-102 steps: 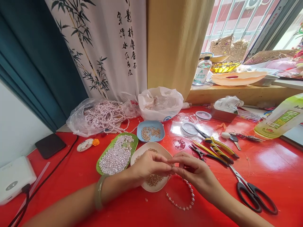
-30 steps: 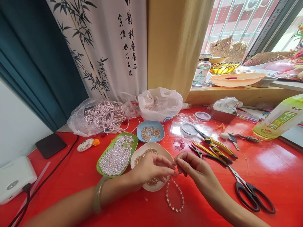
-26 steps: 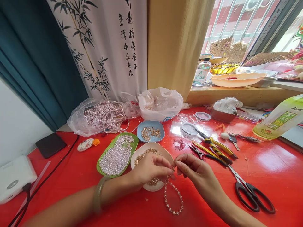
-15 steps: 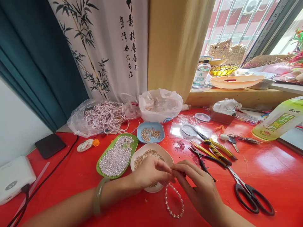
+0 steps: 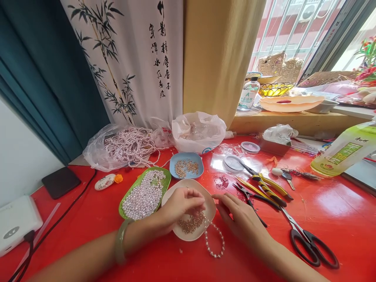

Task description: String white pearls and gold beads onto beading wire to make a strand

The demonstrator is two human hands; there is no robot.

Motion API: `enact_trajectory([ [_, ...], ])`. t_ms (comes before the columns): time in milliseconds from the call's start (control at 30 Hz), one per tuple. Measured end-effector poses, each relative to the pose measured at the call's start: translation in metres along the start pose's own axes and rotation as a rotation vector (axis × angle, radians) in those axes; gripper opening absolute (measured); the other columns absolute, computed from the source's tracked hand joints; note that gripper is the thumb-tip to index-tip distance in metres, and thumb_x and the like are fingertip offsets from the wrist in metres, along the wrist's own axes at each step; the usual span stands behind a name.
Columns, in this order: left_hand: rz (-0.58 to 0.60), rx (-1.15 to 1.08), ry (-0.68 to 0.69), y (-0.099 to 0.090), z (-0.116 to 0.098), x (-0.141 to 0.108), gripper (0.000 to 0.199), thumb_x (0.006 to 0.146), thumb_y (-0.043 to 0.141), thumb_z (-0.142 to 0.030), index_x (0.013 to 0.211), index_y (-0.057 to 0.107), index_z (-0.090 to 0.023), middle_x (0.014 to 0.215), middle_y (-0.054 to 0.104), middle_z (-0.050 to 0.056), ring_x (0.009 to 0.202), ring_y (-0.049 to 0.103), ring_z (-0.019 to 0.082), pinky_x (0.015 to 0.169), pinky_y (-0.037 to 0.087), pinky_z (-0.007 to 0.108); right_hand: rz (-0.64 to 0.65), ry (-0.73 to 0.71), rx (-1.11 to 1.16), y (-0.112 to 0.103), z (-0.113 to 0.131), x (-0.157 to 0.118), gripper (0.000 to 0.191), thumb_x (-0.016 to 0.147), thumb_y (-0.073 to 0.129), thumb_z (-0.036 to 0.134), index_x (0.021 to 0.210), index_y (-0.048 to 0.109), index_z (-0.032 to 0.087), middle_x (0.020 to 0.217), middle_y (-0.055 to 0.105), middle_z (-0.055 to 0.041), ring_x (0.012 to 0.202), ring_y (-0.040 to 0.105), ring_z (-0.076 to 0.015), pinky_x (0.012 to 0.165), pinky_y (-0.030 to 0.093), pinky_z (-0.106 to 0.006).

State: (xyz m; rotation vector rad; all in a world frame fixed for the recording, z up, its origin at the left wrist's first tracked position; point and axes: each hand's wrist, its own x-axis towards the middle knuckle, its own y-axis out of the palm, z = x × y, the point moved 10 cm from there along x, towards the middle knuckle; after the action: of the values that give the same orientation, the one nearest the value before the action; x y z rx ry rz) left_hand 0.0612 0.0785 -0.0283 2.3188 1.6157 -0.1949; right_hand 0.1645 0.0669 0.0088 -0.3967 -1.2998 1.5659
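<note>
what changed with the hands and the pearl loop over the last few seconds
The left hand dropped into the white dish, fingertips over the gold beads. The right hand parted from it and lowered flat. The pearl loop now lies slack. Dishes, pliers and scissors stayed put.

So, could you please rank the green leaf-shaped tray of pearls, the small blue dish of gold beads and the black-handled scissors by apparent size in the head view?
1. Green leaf-shaped tray and black-handled scissors: alike; the scissors lie nearer, so unsure.
2. Small blue dish.
</note>
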Motion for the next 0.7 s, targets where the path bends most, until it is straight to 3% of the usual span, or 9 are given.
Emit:
enact_trajectory([
  [200, -0.062, -0.1, 0.039, -0.011, -0.004, 0.002, 0.015, 0.066, 0.062, -0.026, 0.068, 0.053, -0.013, 0.064, 0.055, 0.001, 0.058, 0.049, 0.009, 0.051, 0.037, 0.019, 0.074, 0.11, -0.088, 0.005, -0.027, 0.002, 0.025, 0.078, 0.036, 0.011, 0.091, 0.056, 0.019, 0.087, 0.065, -0.0071, 0.076, 0.062, -0.0202, 0.064, 0.046, -0.03],
  [467, -0.095, -0.242, 0.046, -0.019, -0.009, 0.004, 0.017, 0.065, 0.064, -0.026, 0.068, 0.054, -0.013, 0.058, 0.052, -0.002, 0.051, 0.046, 0.006, 0.05, 0.037, 0.017, 0.106, 0.132, -0.011, 0.008, -0.031, 0.004, 0.022, 0.081, 0.035, 0.016, 0.083, 0.057, 0.02, 0.083, 0.065, -0.0061, 0.073, 0.061, -0.0204, 0.063, 0.045, -0.031],
  [700, -0.077, -0.298, 0.137, -0.024, -0.028, 0.001, 0.016, 0.068, 0.062, -0.026, 0.066, 0.052, -0.013, 0.056, 0.05, -0.004, 0.047, 0.043, 0.004, 0.047, 0.037, 0.016, -0.019, 0.197, 0.105, -0.008, -0.049, 0.008, 0.02, 0.084, 0.036, 0.023, 0.088, 0.055, 0.019, 0.077, 0.065, -0.0058, 0.07, 0.061, -0.0192, 0.062, 0.046, -0.03],
])
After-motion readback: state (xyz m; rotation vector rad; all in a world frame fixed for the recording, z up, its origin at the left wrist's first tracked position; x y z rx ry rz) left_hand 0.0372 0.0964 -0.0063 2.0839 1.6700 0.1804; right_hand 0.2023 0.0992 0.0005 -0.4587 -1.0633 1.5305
